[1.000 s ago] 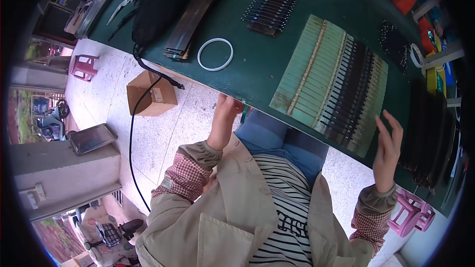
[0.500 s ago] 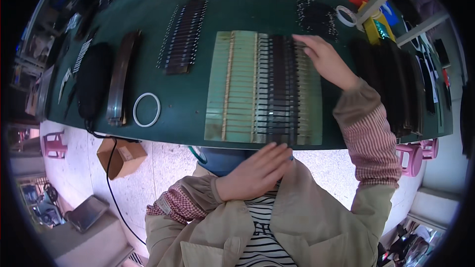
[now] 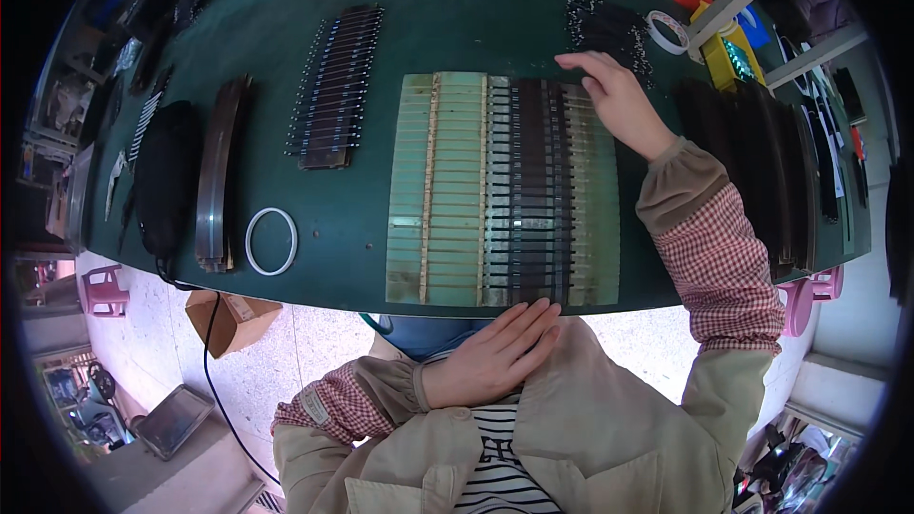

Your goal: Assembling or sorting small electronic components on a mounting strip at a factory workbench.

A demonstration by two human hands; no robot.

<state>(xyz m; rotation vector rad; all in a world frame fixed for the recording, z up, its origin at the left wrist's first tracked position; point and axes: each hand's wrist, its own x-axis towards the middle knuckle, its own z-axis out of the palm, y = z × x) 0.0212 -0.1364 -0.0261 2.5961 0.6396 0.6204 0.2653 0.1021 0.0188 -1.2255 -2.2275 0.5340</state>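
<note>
A flat, pale green slotted board [image 3: 409,190] lies at the table's near edge. Along its right half runs a dark brown strip [image 3: 531,162] crossed by several rows of thin, black-ended leads. My left hand [image 3: 495,352] lies flat at the near end of the strip, fingers stretched out over the board's front edge. Just past the board's far right corner is my right hand [image 3: 624,105], its thumb and forefinger apart with nothing visible between them. Whether its fingertips touch anything is hard to tell.
Left of the board lie a strip of leaded parts [image 3: 333,86], a white ring [image 3: 271,241], a long brown bundle [image 3: 221,171] and a black pouch [image 3: 167,181]. A dark pile of parts [image 3: 609,33], a tape roll [image 3: 667,31] and dark stacked strips [image 3: 752,162] are on the right.
My right hand has come away from the strip's far end, its thumb and forefinger now spread. My left hand stays at the near end. The whole view has shifted slightly.
</note>
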